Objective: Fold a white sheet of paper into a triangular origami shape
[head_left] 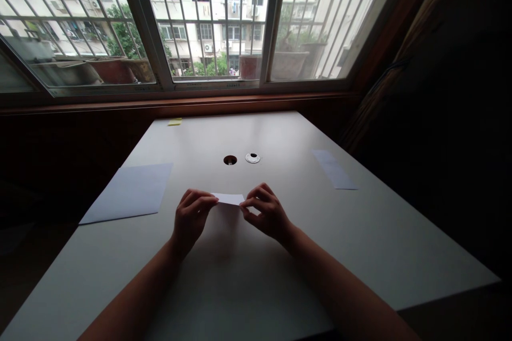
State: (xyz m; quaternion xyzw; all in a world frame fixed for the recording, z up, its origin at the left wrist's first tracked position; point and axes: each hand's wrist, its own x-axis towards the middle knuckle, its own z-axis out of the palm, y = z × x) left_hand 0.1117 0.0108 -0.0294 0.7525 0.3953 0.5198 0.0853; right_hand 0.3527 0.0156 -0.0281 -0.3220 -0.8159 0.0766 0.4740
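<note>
A small white piece of paper (229, 199) is held between my two hands, a little above the white table (276, 272). My left hand (191, 218) pinches its left end between thumb and fingers. At the opposite end, the fingertips of my right hand (267, 212) grip the paper's right corner. The paper looks folded or narrow, lying nearly level; its underside is hidden from me. A faint shadow falls on the tabletop beneath it.
Large white sheets (132, 192) lie at the left edge. A paper strip (334, 169) rests on the right. Behind my hands are a round cable hole (230, 160) and its white cover (252, 158). Yellow sticky notes (175, 122) sit at the far left, below a barred window (212, 21).
</note>
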